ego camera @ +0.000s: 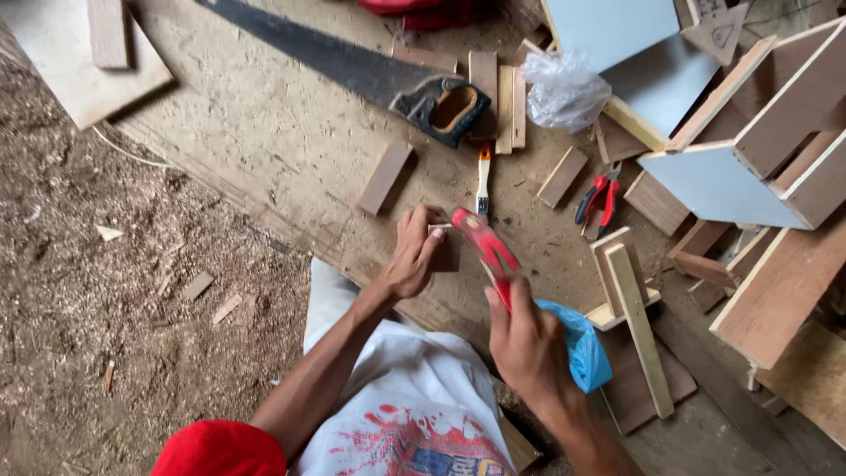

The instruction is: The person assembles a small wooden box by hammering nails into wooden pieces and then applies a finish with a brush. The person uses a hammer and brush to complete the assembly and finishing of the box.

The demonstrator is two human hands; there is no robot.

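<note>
Two hands engaged | left hand point(412, 256) fingers pinch small wood block point(445, 249) on board point(291, 132) | right hand point(526, 339) grips red-handled tool point(485, 251), head beside block | near: blue bag point(577, 344) | far: handsaw point(352, 66), brush point(483, 181), pliers point(599, 198) right

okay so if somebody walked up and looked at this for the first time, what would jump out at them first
Probably the red-handled tool in the right hand, poised over a small wood block that the left hand steadies at the centre of the board. Next, the long dark handsaw lying diagonally across the top. On the right, a pale blue and wood box frame stands among scattered offcuts, with red pliers beside it.
</note>
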